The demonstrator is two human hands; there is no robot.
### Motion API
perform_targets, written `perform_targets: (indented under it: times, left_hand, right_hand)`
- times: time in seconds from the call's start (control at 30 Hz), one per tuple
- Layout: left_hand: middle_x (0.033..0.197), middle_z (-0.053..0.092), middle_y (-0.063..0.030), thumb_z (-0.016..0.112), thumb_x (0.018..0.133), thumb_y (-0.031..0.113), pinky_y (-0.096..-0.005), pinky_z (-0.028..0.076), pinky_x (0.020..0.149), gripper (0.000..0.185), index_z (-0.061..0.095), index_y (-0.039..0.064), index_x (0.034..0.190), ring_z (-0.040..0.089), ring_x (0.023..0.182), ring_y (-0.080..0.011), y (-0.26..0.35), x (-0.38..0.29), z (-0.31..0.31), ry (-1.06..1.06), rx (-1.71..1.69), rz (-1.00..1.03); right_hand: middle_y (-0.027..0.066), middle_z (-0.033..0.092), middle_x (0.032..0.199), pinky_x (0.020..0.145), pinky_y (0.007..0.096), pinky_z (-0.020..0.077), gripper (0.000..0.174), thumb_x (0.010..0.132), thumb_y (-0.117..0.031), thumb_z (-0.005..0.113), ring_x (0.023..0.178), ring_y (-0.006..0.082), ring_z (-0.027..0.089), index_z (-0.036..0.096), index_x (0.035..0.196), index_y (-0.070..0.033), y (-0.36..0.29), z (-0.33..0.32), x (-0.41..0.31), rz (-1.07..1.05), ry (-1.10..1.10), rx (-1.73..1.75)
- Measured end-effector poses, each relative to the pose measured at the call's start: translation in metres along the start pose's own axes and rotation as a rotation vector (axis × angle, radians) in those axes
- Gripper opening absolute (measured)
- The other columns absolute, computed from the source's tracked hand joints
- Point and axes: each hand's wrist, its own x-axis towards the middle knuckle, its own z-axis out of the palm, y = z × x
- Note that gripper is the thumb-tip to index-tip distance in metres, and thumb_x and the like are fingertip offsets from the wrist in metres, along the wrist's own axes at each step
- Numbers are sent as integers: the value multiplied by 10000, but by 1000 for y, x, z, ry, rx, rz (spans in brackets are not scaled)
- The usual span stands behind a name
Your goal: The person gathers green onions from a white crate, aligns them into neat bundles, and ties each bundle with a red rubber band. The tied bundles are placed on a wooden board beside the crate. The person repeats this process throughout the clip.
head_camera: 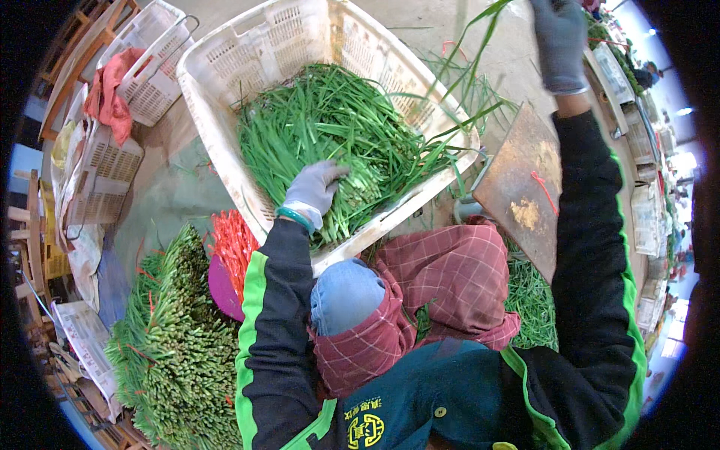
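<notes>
Before me a white plastic crate (214, 160) holds a loose heap of long, flat green leaves (315, 112) that look like garlic chives. My left hand (315, 188), in a grey glove, lies over the pale stalk ends (360, 188) at the crate's near side; whether it grips any is unclear. Raised high at the upper right, my right hand (559, 50) is gloved and blurred, with its fingertips cut off by the picture's edge. Long leaf blades (478, 28) stretch up near it, and I cannot tell whether it holds them.
Tied bundles of green stalks (185, 360) are piled at left, beside a bunch of red ties (230, 242). A rusty metal plate (523, 185) is at right, above more loose greens (531, 304). White crates (152, 84) and a red cloth (112, 90) are at upper left.
</notes>
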Motion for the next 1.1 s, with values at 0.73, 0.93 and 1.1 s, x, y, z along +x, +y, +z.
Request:
perform_targets:
  times: [0.73, 0.93, 1.1]
  left_hand:
    - [1330, 639, -135, 394, 1033, 547, -351, 423, 1081, 647, 584, 18, 1352, 593, 1206, -273, -25, -5, 44, 329, -1612, -869]
    - [1388, 582, -198, 724, 809, 36, -345, 445, 1076, 753, 412, 56, 1494, 563, 1282, -315, 9, -21, -15, 103, -116, -239]
    - [1525, 284, -393, 679, 907, 500, -649, 343, 1100, 889, 228, 89, 1554, 316, 1404, -532, 26, -5, -54, -169, -1758, -795]
  right_hand:
    - [297, 687, 1003, 820, 485, 555, 644, 842, -382, 729, 935, 436, 694, 506, 1211, 98, -148, 107, -244, 378, -1539, -35]
    - [320, 695, 986, 790, 415, 567, 1266, 751, -459, 801, 908, 408, 713, 25, 1437, 269, -172, 149, -285, 405, -1684, -115]
    - [247, 708, 912, 727, 390, 572, 742, 850, -402, 708, 826, 343, 712, 420, 1273, 135, -140, 158, -255, 278, -1659, -25]
